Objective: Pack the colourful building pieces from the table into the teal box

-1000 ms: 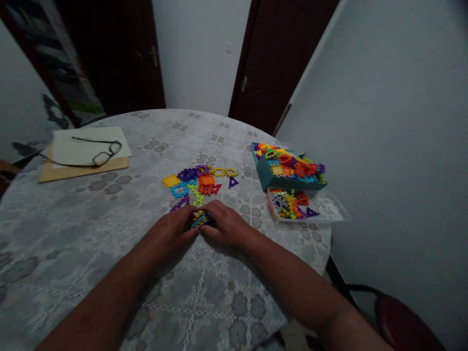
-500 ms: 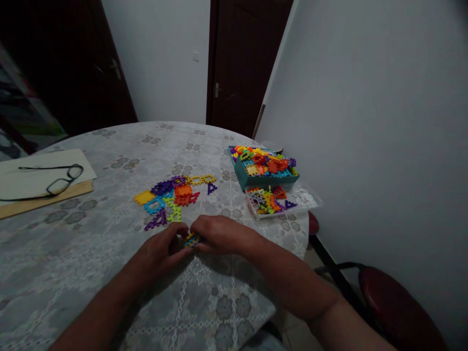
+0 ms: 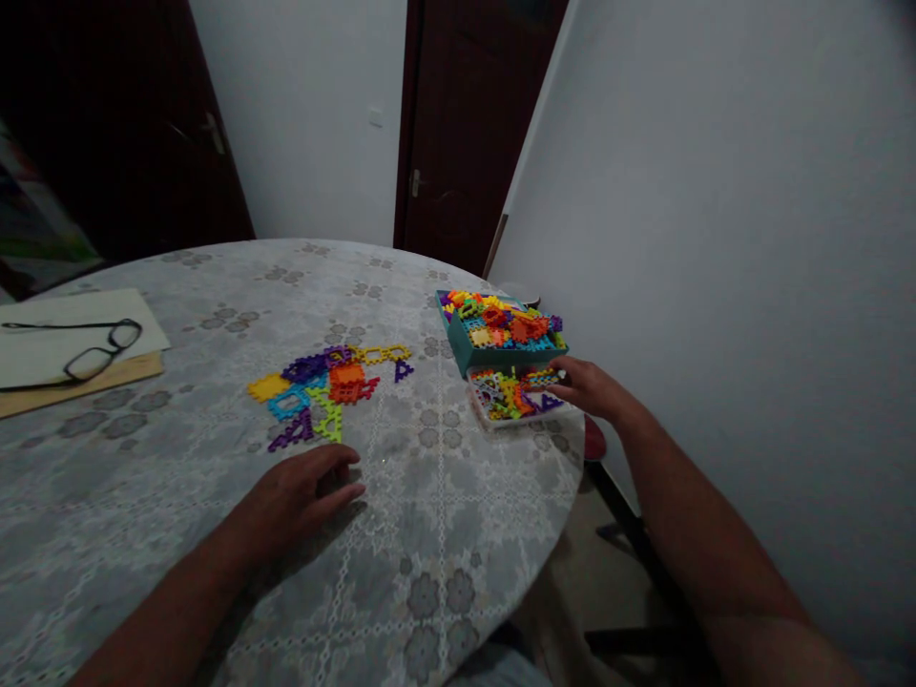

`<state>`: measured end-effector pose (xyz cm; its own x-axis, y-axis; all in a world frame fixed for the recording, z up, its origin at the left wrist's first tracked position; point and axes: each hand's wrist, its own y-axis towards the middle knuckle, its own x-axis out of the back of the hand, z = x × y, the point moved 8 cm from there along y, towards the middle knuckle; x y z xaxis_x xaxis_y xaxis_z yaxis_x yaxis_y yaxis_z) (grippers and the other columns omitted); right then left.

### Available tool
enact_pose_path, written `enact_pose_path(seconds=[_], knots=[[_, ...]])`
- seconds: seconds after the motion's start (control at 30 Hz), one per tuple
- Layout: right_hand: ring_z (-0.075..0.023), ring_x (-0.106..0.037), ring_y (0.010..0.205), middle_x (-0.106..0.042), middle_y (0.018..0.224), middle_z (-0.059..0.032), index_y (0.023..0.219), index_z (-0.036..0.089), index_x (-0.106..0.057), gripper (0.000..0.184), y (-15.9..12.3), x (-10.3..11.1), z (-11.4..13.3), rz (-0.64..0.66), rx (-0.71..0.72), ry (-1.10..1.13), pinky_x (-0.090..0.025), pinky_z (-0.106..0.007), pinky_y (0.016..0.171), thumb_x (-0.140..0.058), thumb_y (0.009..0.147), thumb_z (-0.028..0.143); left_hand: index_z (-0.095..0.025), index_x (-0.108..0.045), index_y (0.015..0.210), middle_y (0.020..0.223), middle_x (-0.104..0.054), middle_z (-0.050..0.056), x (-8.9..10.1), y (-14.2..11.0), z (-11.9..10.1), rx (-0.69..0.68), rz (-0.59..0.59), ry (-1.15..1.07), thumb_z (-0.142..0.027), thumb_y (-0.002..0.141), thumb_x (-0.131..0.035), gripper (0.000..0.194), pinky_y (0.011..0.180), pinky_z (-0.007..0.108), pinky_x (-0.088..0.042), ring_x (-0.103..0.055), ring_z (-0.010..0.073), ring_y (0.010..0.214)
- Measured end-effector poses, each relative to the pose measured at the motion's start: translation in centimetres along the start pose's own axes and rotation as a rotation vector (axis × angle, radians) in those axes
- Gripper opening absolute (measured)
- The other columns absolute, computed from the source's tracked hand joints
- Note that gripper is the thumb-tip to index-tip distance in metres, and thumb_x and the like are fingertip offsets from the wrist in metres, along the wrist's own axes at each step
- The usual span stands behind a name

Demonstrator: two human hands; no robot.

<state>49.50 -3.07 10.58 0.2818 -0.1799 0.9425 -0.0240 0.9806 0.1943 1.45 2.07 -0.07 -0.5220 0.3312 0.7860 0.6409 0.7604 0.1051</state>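
My left hand (image 3: pixel 304 491) rests near the tabletop, fingers curved and apart from the thumb, with nothing between them. A loose group of colourful plastic interlocking pieces (image 3: pixel 347 380) lies just beyond it. Over at the right, my right hand (image 3: pixel 588 386) is above the clear plastic box (image 3: pixel 493 423). Between its thumb and fingers is a small stack of yellow and blue interlocking pieces (image 3: pixel 542 378). Orange, green, grey and purple pieces lie in that box below the hand.
A teal box (image 3: pixel 467 343) heaped with more pieces stands behind the clear one. Eyeglasses (image 3: pixel 93 363) lie on paper over a wooden board (image 3: pixel 135 370) at the left. The round table's edge (image 3: pixel 565 534) curves past on the right, near the wall.
My right hand has carried the stack of pieces from beside my left hand rightward to the clear box. My left hand has let go and stays near its place.
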Motion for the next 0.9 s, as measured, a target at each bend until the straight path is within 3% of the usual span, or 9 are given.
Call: enact_pose_path(seconds=[0.07, 0.17, 0.37, 0.5, 0.73, 0.9], knots=[[-0.0194, -0.066, 0.076, -0.076, 0.094, -0.0063, 0.113, 0.019, -0.073, 0.024, 0.0, -1.1, -3.0, 0.036, -0.053, -0.032, -0.051, -0.031, 0.074, -0.074, 0.092, 0.030, -0.023, -0.075, 0.116, 0.102, -0.080, 0.008, 0.0, 0.0, 0.0, 0.008, 0.005, -0.005, -0.059, 0.098, -0.066, 0.041, 0.081, 0.035, -0.057, -0.075, 0.0257, 0.089], [-0.0201, -0.068, 0.081, -0.077, 0.099, -0.0074, 0.112, 0.019, -0.074, 0.023, 0.1, -3.0, -5.1, 0.059, -0.053, -0.081, -0.052, -0.032, 0.079, -0.074, 0.091, 0.027, -0.023, -0.075, 0.115, 0.099, -0.080, 0.008, 0.0, 0.0, 0.0, 0.004, -0.001, -0.006, -0.059, 0.099, -0.064, 0.041, 0.080, 0.035, -0.057, -0.075, 0.0250, 0.087], [-0.0240, -0.071, 0.104, -0.078, 0.121, -0.0129, 0.119, 0.019, -0.076, 0.029, 0.7, -5.5, -5.1, 0.043, 0.007, -0.067, -0.055, -0.036, 0.097, -0.075, 0.090, 0.018, -0.023, -0.076, 0.109, 0.096, -0.080, 0.008, 0.3, 0.1, -0.4, -0.003, -0.017, 0.003, -0.062, 0.097, -0.064, 0.042, 0.078, 0.034, -0.057, -0.075, 0.0257, 0.084], [-0.0252, -0.071, 0.110, -0.076, 0.122, -0.0136, 0.117, 0.019, -0.077, 0.026, 0.9, -6.2, -5.2, 0.025, 0.029, -0.059, -0.056, -0.038, 0.102, -0.073, 0.091, 0.018, -0.024, -0.077, 0.108, 0.097, -0.081, 0.007, 0.4, 0.1, -0.5, 0.006, -0.024, -0.014, -0.061, 0.096, -0.065, 0.041, 0.078, 0.035, -0.057, -0.075, 0.0256, 0.084], [-0.0281, -0.070, 0.121, -0.070, 0.141, -0.0157, 0.136, 0.021, -0.072, 0.052, 0.8, -6.3, -6.4, -0.078, -0.007, -0.029, -0.055, -0.048, 0.111, -0.072, 0.085, 0.011, -0.025, -0.076, 0.108, 0.099, -0.081, 0.008, 0.1, 0.1, 0.0, 0.020, -0.015, -0.009, -0.060, 0.096, -0.066, 0.039, 0.080, 0.035, -0.057, -0.075, 0.0266, 0.087], [-0.0279, -0.071, 0.116, -0.068, 0.139, -0.0168, 0.139, 0.020, -0.072, 0.056, 0.5, -5.7, -6.0, -0.117, 0.001, -0.009, -0.057, -0.049, 0.108, -0.069, 0.084, 0.011, -0.024, -0.075, 0.110, 0.100, -0.081, 0.008, 0.1, 0.0, -0.1, 0.006, -0.002, -0.012, -0.060, 0.099, -0.062, 0.039, 0.080, 0.035, -0.056, -0.075, 0.0262, 0.088]])
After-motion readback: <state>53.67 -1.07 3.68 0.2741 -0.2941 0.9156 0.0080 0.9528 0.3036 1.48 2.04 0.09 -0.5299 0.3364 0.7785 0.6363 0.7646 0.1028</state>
